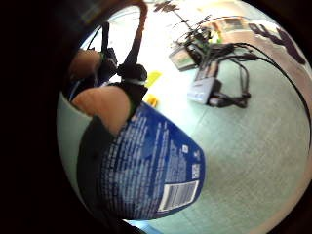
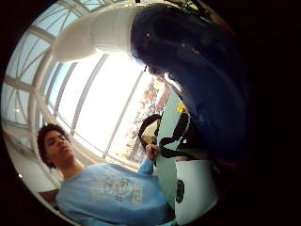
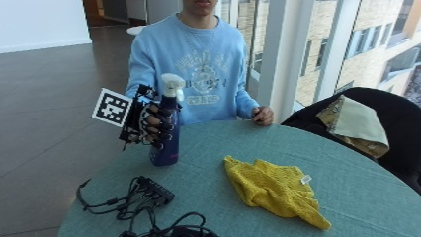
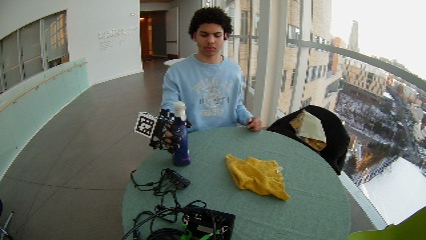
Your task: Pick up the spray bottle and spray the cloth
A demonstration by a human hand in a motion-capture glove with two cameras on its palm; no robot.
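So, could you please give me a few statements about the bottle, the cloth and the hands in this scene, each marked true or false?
1. The gloved right hand has its grip wrapped round the blue spray bottle. True.
2. The spray bottle lies on its side. False: it stands upright at the table edge; lifted or resting, I cannot tell.
3. The yellow cloth lies crumpled on the table, apart from the bottle. True.
4. The bare left hand holds the cloth. False: it rests at the table's far edge, away from the cloth.
5. The bottle's spray head is black. False: it is white.
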